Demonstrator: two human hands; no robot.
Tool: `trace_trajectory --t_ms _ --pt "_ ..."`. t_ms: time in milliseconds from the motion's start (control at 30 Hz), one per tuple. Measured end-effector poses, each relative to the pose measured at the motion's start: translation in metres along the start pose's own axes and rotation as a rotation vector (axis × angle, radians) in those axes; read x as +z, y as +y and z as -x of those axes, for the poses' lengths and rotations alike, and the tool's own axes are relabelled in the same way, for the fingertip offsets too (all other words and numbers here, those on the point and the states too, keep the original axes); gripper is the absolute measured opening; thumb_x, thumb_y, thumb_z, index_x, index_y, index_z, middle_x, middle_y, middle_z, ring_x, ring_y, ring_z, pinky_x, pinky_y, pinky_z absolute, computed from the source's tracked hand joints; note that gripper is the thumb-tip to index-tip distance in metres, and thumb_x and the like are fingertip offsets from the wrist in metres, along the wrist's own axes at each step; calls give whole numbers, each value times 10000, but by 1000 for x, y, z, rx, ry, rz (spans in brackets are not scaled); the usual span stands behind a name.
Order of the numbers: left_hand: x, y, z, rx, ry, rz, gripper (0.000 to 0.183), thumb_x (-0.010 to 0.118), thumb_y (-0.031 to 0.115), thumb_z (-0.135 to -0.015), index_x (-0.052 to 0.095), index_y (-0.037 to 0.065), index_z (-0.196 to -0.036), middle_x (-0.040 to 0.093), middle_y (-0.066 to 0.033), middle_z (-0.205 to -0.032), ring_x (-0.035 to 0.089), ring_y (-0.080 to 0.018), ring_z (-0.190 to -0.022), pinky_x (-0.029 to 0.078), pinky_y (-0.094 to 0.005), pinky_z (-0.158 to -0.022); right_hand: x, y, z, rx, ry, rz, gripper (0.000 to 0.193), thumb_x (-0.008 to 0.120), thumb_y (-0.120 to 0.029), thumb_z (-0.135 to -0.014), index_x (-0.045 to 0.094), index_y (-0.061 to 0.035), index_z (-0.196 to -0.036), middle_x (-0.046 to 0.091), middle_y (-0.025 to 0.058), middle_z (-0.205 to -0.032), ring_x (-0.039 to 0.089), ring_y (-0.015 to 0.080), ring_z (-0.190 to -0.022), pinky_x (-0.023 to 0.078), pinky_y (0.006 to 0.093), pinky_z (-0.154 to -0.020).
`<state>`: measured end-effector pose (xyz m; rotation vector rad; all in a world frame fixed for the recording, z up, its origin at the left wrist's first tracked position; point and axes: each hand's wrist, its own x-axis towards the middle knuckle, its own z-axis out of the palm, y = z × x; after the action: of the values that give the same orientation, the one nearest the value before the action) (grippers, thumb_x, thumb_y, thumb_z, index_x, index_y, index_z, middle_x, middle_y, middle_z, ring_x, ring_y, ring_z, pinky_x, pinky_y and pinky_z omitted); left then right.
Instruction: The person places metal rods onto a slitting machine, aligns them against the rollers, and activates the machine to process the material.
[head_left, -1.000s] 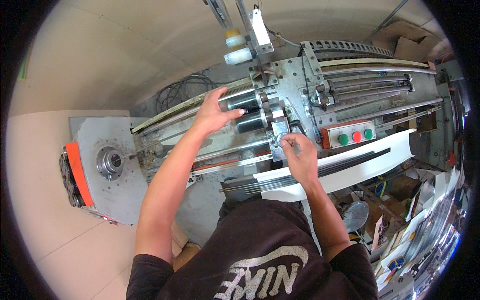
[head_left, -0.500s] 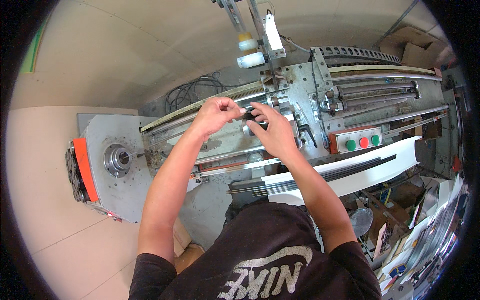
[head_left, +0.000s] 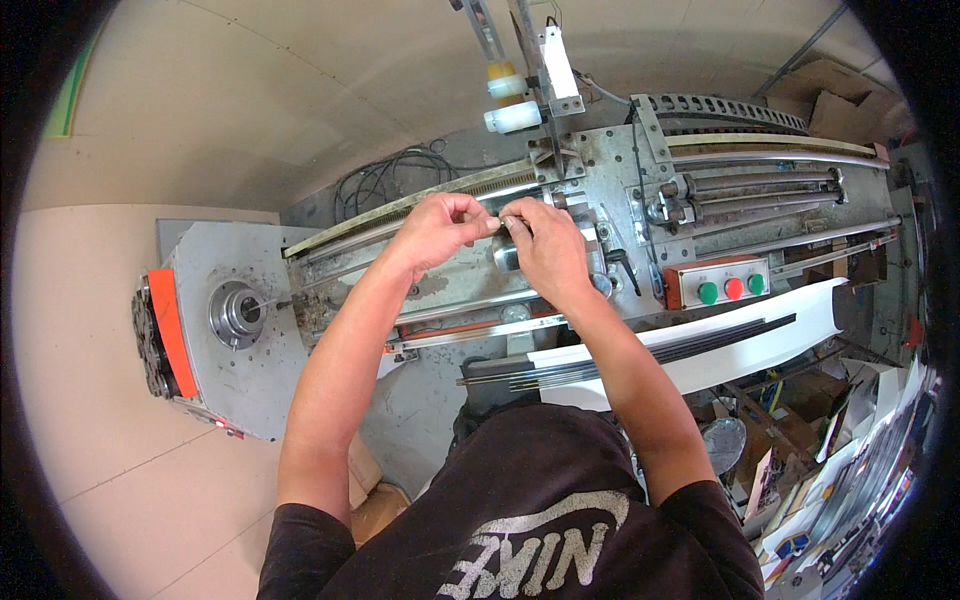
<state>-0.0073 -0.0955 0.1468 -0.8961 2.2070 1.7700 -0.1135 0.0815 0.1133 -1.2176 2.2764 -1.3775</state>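
Over the bed of a long grey machine, my left hand (head_left: 438, 238) is pinched, thumb and forefinger together. Its fingertips meet those of my right hand (head_left: 548, 248), which is closed in a pinch as well. Whatever lies between the fingertips is too small and hidden to name. Just below the right hand's fingers sits a round metal part (head_left: 506, 254) of the machine's carriage (head_left: 600, 165). At the left, a round metal chuck (head_left: 238, 313) is set in the grey headstock (head_left: 190, 260). A thin rod (head_left: 335, 277) stretches from near the chuck toward my left forearm.
A control box (head_left: 718, 280) with green and red buttons sits right of my right forearm. Long dark rods (head_left: 690, 345) lie on a white curved sheet (head_left: 815, 310) nearest me. White plastic cylinders (head_left: 513, 118) hang on a post behind the carriage. Black cable (head_left: 385, 180) is coiled at the back.
My right hand's fingers, spread apart before, have closed and come up against the left fingertips. The left hand keeps its pinch in nearly the same place. The whole view has shifted slightly.
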Motion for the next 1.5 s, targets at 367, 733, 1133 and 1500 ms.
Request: trace_trajectory --t_ms 367,733,1133,1500 --pt "2 -2 2 61 -45 32 172 784 216 -981 746 52 -948 660 50 -834 541 -74 -763 467 -267 -709 12 13 -2 -288 149 247 141 662 -133 -935 695 -128 -1073 717 75 -968 687 278 -930 475 431 -846" --pt "10 -7 4 131 59 -107 186 779 225 -974 777 39 -973 687 24 -810 563 -71 -774 473 -283 -723 6 4 9 30 -111 66 111 548 -175 -1068 608 -87 -1102 725 134 -938 687 372 -903 480 483 -855" --pt "24 -13 3 114 53 -111 158 749 200 -998 744 50 -950 659 54 -816 509 -62 -760 429 -270 -713 -3 -7 28 261 -234 26 159 527 -217 -1065 572 -70 -1104 732 189 -983 699 428 -926 512 565 -822" --pt "12 -9 -6 108 41 -48 199 757 233 -972 750 37 -942 678 17 -831 547 -92 -792 450 -298 -744 -89 32 177 440 -177 -204 119 694 -123 -998 724 -41 -1079 777 99 -1041 726 181 -975 562 365 -857"
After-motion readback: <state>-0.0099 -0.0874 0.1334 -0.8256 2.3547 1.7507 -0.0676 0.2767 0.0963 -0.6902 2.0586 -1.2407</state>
